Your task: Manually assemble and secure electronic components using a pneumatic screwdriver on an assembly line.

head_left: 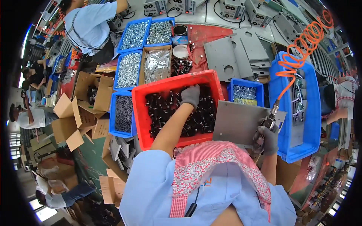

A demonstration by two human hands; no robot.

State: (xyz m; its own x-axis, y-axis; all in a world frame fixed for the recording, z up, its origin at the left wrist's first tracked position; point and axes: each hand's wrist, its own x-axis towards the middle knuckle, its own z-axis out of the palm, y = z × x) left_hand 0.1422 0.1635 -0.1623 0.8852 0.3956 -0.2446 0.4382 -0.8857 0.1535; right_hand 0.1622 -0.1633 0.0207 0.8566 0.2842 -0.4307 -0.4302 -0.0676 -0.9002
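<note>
My hands are well apart. Left hand (190, 96), gloved, is down among the black parts (166, 107) in the red bin (139, 117); fingertips hidden, so I can't make out whether they pinch one. Right hand (269, 140) is wrapped round the air driver (268, 122), over the grey metal plate (233, 124). Risks, my judgement: picking blind from crowded pieces could bring up two or none; a pull from the orange coiled hose (286, 90) could swing the driver and scratch the plate.
</note>
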